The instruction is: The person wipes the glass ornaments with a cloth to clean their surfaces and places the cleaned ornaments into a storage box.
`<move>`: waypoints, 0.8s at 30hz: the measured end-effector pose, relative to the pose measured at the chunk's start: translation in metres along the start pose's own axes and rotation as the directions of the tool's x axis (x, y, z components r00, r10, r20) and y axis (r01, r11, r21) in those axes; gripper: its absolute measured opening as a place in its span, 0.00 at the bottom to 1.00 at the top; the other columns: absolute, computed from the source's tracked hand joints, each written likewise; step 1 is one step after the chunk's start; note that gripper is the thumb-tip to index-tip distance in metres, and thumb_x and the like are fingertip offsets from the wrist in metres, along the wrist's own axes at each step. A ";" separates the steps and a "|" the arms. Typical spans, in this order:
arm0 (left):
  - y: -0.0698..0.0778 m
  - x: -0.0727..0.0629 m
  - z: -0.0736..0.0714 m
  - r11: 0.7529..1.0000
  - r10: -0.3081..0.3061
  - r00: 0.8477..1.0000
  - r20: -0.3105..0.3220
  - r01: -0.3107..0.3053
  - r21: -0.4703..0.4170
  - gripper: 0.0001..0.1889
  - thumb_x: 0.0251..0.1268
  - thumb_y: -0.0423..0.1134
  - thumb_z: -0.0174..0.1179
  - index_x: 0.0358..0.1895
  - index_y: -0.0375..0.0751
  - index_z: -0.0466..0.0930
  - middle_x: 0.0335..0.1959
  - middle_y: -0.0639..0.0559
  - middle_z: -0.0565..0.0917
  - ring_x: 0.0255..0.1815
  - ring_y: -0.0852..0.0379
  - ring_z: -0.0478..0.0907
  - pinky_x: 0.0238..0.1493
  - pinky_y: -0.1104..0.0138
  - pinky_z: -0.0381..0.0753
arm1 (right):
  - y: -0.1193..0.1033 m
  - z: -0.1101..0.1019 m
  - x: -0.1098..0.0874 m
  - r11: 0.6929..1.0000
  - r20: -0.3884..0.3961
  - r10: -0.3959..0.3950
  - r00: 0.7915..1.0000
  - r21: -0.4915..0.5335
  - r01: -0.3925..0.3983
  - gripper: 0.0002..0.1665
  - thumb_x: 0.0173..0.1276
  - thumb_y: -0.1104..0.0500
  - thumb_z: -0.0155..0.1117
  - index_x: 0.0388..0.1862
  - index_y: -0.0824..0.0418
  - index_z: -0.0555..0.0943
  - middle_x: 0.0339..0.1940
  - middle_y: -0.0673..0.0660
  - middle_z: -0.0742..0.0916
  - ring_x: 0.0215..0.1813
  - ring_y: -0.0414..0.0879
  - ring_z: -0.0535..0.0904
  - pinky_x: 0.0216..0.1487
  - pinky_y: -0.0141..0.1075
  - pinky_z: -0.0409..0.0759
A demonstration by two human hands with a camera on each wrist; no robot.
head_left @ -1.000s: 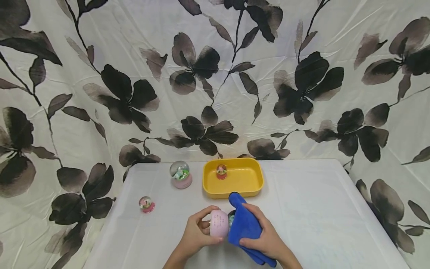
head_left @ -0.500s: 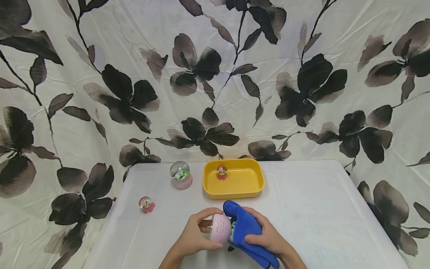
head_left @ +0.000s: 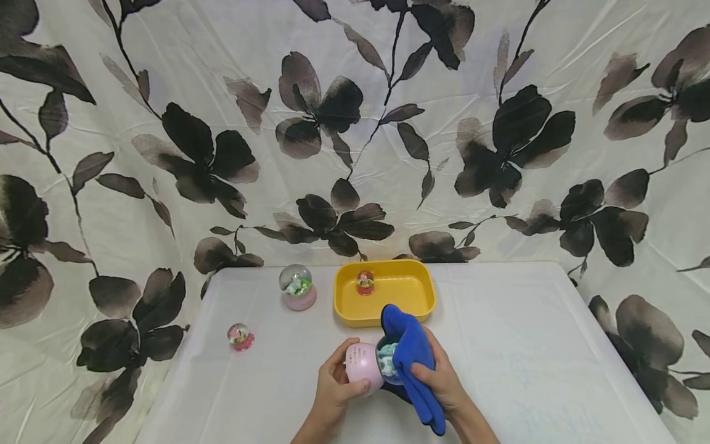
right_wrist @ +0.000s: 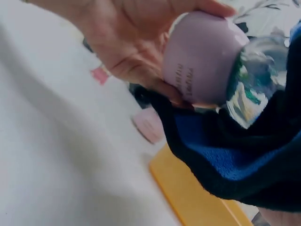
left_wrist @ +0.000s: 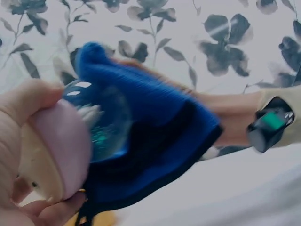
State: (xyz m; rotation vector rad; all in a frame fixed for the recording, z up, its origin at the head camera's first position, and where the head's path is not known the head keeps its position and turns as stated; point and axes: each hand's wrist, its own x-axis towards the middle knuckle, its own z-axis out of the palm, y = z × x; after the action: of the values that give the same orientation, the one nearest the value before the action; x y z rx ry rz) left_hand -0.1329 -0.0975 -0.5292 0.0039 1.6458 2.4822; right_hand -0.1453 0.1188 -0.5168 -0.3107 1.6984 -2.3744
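My left hand [head_left: 336, 385] grips a snow globe [head_left: 363, 364] by its pink base, fingers and thumb curled round it. The globe is tipped on its side, its clear dome facing right, with pale and green figures inside. Small printed lettering shows on the base [right_wrist: 200, 61] in the right wrist view. My right hand [head_left: 446, 376] holds a blue cloth [head_left: 416, 351] with a dark edge against the dome. In the left wrist view the cloth [left_wrist: 150, 108] wraps the far side of the dome and hides most of the right hand's fingers.
Beyond the hands stands a yellow tray [head_left: 407, 317] with a small red-based snow globe [head_left: 365, 282] in it. Left of the tray is a larger pink-based snow globe [head_left: 297, 288]. A small snow globe [head_left: 241, 337] sits farther left on the white table [head_left: 543, 357]. A floral sheet [head_left: 421, 185] hangs behind.
The cloth has shifted on the dome, its top corner rising and its lower end swinging in, and more of the dome shows. The left hand has turned the globe slightly.
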 end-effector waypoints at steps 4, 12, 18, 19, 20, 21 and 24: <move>-0.008 -0.002 0.013 0.998 -0.067 0.984 -0.164 0.064 -0.024 0.40 0.47 0.25 0.70 0.67 0.32 0.64 0.59 0.39 0.71 0.54 0.49 0.73 0.51 0.61 0.79 | 0.003 0.006 0.001 0.996 -0.135 0.000 0.991 -0.087 -0.012 0.42 0.59 0.60 0.67 0.72 0.55 0.62 0.63 0.64 0.73 0.60 0.61 0.69 0.56 0.49 0.70; -0.020 -0.002 0.031 0.994 -0.064 0.925 -0.375 0.092 0.058 0.43 0.42 0.25 0.76 0.67 0.39 0.68 0.66 0.42 0.68 0.56 0.49 0.72 0.47 0.62 0.81 | 0.020 0.017 0.004 0.943 -0.354 -0.011 0.935 -0.316 -0.108 0.48 0.57 0.54 0.74 0.74 0.47 0.61 0.65 0.61 0.72 0.58 0.61 0.73 0.49 0.50 0.77; -0.017 -0.001 0.020 0.973 0.092 0.977 -0.195 -0.047 0.224 0.42 0.36 0.23 0.77 0.63 0.38 0.71 0.59 0.35 0.72 0.44 0.44 0.83 0.38 0.60 0.84 | 0.023 0.020 0.000 0.891 -0.369 -0.038 0.929 -0.434 -0.136 0.50 0.55 0.51 0.76 0.74 0.51 0.61 0.68 0.62 0.70 0.60 0.61 0.71 0.52 0.55 0.75; -0.015 0.000 0.016 0.961 0.114 0.982 -0.153 -0.070 0.268 0.42 0.35 0.24 0.78 0.63 0.39 0.72 0.58 0.36 0.73 0.44 0.45 0.83 0.38 0.60 0.84 | 0.022 0.020 -0.001 0.884 -0.356 -0.031 0.934 -0.445 -0.141 0.50 0.55 0.51 0.76 0.73 0.50 0.61 0.68 0.61 0.70 0.60 0.61 0.71 0.52 0.55 0.75; -0.013 0.001 0.011 0.943 0.131 0.985 -0.113 -0.089 0.320 0.42 0.35 0.26 0.79 0.62 0.41 0.72 0.58 0.38 0.75 0.46 0.47 0.83 0.39 0.61 0.84 | 0.021 0.019 -0.001 0.880 -0.340 -0.023 0.940 -0.454 -0.143 0.49 0.55 0.51 0.76 0.73 0.50 0.62 0.68 0.61 0.70 0.60 0.61 0.71 0.52 0.55 0.74; -0.011 0.002 0.006 0.922 0.145 0.986 -0.077 -0.107 0.372 0.41 0.35 0.29 0.80 0.61 0.43 0.73 0.58 0.41 0.76 0.47 0.48 0.83 0.40 0.62 0.83 | 0.020 0.018 -0.001 0.877 -0.324 -0.011 0.946 -0.457 -0.146 0.49 0.55 0.51 0.76 0.73 0.50 0.63 0.68 0.61 0.71 0.60 0.61 0.71 0.51 0.55 0.75; -0.002 0.007 -0.007 0.838 0.162 0.986 0.023 -0.150 0.525 0.40 0.33 0.37 0.83 0.58 0.54 0.76 0.58 0.51 0.77 0.50 0.52 0.80 0.44 0.64 0.82 | 0.017 0.014 -0.001 0.863 -0.275 0.033 0.961 -0.477 -0.166 0.48 0.53 0.50 0.77 0.72 0.48 0.64 0.66 0.59 0.72 0.59 0.60 0.72 0.50 0.53 0.75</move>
State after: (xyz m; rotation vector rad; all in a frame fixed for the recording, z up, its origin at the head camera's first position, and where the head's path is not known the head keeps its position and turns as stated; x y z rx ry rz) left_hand -0.1404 -0.1023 -0.5345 0.1856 2.3675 2.0444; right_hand -0.1400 0.1008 -0.5280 0.0231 2.3782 -1.9327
